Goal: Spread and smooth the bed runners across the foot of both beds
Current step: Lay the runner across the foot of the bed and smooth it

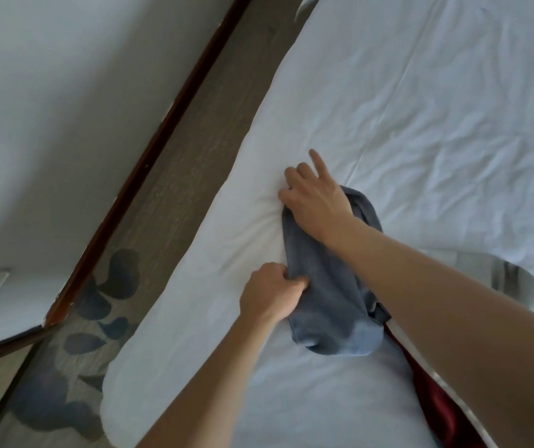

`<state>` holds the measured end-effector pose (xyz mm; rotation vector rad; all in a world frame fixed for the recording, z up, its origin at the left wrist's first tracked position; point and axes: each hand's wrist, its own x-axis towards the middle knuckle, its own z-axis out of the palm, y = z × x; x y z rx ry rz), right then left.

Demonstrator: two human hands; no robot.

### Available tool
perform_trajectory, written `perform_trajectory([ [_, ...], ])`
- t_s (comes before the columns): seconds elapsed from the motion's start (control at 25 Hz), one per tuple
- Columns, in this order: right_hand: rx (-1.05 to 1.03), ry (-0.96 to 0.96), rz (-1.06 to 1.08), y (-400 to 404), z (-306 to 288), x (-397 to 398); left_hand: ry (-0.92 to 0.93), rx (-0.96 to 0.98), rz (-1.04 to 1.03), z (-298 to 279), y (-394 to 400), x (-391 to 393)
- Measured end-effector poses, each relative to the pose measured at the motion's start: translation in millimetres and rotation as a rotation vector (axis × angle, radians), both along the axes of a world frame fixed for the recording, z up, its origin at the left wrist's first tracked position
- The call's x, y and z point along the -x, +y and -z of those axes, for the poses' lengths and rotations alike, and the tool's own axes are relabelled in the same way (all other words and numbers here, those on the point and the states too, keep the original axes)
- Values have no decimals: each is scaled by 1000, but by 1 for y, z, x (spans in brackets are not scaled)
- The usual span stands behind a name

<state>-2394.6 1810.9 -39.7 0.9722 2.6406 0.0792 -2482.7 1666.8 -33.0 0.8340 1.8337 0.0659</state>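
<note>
Bed runner (330, 299) under both hands.

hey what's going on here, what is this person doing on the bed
A person leans over a white bed with both hands on a blue-grey bed runner that is still bunched up, not spread. The left hand pinches the near edge of the cloth, while the right hand rests on its far end with fingers reaching onto the sheet. A red cloth shows under the right forearm. The runner lies near the bed's left side.
</note>
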Motion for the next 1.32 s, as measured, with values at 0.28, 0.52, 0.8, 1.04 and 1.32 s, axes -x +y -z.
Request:
perform_trajectory([
  [0.28,36,213,21,26,-10,5,313,-403,21,14,79,57],
  [0.52,36,123,93,12,2,11,7,-295,-71,8,6,45],
  [0.8,-7,404,25,1,3,32,84,-456,-230,-1,53,99],
  [1.04,113,416,132,14,5,31,-122,-332,-50,1,38,105],
  [1.32,51,396,213,18,18,34,245,-545,140,3,64,139],
])
